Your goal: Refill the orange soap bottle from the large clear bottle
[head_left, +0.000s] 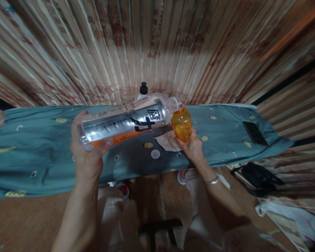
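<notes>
My left hand [88,154] is wrapped round the base of a large clear plastic bottle [126,119] with dark lettering and an orange strip. The bottle lies tilted almost flat, its mouth toward the right. That mouth meets the neck of a small orange translucent bottle [181,124], which my right hand [193,145] grips from below, roughly upright. Whether liquid is passing between them I cannot tell. Below the bottles a white cloth or tissue [168,141] rests on the table. A round whitish cap [155,154] lies near it.
A teal patterned cloth [42,140] covers the narrow table. Behind the large bottle stands a container with a black top [144,88]. A dark phone [254,133] lies at the right. Pleated curtains [152,45] hang behind. On the floor are a black bag [259,176] and a white plastic bag [291,217].
</notes>
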Motion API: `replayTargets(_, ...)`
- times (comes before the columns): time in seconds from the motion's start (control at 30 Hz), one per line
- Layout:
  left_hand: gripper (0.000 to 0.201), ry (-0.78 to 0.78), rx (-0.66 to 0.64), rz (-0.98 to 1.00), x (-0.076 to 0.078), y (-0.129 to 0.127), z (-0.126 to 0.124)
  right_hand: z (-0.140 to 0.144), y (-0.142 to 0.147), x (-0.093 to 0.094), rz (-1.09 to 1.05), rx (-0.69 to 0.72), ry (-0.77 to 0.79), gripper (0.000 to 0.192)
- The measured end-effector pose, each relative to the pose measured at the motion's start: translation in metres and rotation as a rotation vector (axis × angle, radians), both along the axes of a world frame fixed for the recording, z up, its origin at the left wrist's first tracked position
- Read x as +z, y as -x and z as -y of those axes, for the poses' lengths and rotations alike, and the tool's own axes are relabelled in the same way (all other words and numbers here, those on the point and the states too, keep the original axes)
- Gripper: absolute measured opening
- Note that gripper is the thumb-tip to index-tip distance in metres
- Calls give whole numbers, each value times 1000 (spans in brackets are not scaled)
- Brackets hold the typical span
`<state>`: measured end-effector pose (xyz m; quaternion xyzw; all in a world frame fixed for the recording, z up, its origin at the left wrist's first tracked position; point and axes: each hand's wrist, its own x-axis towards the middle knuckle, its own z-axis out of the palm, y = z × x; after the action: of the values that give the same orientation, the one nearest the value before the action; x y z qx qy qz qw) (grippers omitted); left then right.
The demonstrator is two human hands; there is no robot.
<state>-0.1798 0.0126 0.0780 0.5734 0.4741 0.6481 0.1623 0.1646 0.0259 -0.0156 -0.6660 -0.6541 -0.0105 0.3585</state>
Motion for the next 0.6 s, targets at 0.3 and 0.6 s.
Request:
replayTargets(0.3, 88, 34, -32, 123, 2, -1, 0, -1, -2, -3, 2, -3, 12, 77)
replayTargets(0.6, 82, 15, -11, 57, 0, 0, 0, -1, -1, -3, 1, -11, 24, 76)
